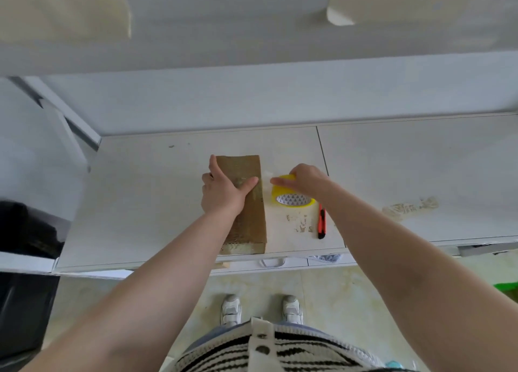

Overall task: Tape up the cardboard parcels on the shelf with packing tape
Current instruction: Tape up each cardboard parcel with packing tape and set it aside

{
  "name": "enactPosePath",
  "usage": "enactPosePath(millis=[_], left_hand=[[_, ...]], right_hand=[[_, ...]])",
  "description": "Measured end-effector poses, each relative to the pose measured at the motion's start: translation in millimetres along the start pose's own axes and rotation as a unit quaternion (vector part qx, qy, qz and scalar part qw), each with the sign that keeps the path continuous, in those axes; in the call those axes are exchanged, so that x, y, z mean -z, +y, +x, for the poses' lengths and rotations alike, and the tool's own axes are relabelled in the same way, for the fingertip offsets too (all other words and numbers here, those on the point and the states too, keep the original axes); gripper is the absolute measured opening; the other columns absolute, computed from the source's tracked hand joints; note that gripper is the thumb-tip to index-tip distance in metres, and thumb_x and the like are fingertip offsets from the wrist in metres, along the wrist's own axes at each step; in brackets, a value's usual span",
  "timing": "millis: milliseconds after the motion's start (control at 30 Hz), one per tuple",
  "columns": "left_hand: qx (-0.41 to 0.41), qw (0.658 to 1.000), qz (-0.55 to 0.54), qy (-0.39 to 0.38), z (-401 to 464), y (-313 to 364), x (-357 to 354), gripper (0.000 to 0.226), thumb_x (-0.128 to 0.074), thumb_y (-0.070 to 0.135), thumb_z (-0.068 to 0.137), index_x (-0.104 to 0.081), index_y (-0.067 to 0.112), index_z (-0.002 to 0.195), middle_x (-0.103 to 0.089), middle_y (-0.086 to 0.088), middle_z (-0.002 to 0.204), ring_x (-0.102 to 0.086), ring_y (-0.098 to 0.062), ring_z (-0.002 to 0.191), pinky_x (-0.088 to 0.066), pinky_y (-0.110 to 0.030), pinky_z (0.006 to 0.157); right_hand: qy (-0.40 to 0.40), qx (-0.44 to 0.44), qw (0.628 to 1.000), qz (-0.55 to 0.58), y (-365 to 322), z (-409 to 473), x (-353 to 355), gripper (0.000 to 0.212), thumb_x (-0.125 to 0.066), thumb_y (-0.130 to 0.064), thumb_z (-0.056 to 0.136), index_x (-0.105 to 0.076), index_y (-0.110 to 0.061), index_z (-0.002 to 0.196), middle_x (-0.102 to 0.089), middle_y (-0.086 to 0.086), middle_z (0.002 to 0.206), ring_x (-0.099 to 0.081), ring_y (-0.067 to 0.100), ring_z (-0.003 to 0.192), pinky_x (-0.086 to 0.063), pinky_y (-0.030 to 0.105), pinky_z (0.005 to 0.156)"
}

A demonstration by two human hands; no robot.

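A long brown cardboard parcel [251, 220] lies on the white shelf [145, 203], its near end at the front edge. My left hand [224, 189] rests on the parcel's far half, the thumb spread across its top and the fingers over its left side. Just right of the parcel, my right hand [304, 181] grips a yellow roll of packing tape [291, 199]. A short clear strip of tape [266, 177] runs from the roll toward the parcel's right edge.
An orange box cutter [321, 221] lies on the shelf right of the tape roll. A bundle of pale string [410, 207] sits farther right. An upper shelf board [252, 60] hangs overhead. Dark bags [28, 231] stand at the left.
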State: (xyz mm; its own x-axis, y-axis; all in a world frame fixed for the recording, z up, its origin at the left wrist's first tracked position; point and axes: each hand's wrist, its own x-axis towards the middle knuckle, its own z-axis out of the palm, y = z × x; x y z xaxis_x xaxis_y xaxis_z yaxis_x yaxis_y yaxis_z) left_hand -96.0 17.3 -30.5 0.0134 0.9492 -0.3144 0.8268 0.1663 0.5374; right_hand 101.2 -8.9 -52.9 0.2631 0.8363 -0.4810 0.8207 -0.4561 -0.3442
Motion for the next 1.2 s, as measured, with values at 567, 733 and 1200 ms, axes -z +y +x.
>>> enactPosePath(millis=[567, 733, 1200], left_hand=[[-0.001, 1.0, 0.018, 0.003, 3, 0, -1, 0.111, -0.066, 0.066, 0.079, 0.003, 0.025, 0.156, -0.031, -0.013, 0.151, -0.041, -0.033, 0.135, -0.041, -0.046, 0.102], [-0.002, 1.0, 0.02, 0.0, 3, 0, -1, 0.111, -0.066, 0.066, 0.08, 0.004, 0.025, 0.156, -0.03, -0.014, 0.151, -0.041, -0.034, 0.135, -0.041, -0.047, 0.101], [-0.015, 0.999, 0.042, 0.005, 2, -3, 1, 0.11, -0.059, 0.071, 0.081, 0.006, 0.023, 0.157, -0.029, -0.014, 0.152, -0.042, -0.035, 0.134, -0.041, -0.048, 0.101]], right_hand=[[0.15, 0.025, 0.964, 0.217, 19, 4, -25, 0.044, -0.061, -0.061, 0.085, -0.061, -0.019, 0.096, -0.061, -0.001, 0.1, -0.056, 0.019, 0.097, -0.047, 0.033, 0.081], [0.205, -0.199, 0.94, 0.188, 53, -22, -56, 0.04, -0.065, -0.039, 0.091, -0.052, -0.009, 0.115, -0.057, 0.009, 0.118, -0.052, 0.028, 0.11, -0.047, 0.04, 0.085], [0.219, -0.119, 0.889, 0.383, 43, -30, -10, 0.021, -0.068, -0.028, 0.091, -0.064, -0.014, 0.075, -0.054, -0.002, 0.061, -0.049, 0.017, 0.055, -0.033, 0.026, 0.051]])
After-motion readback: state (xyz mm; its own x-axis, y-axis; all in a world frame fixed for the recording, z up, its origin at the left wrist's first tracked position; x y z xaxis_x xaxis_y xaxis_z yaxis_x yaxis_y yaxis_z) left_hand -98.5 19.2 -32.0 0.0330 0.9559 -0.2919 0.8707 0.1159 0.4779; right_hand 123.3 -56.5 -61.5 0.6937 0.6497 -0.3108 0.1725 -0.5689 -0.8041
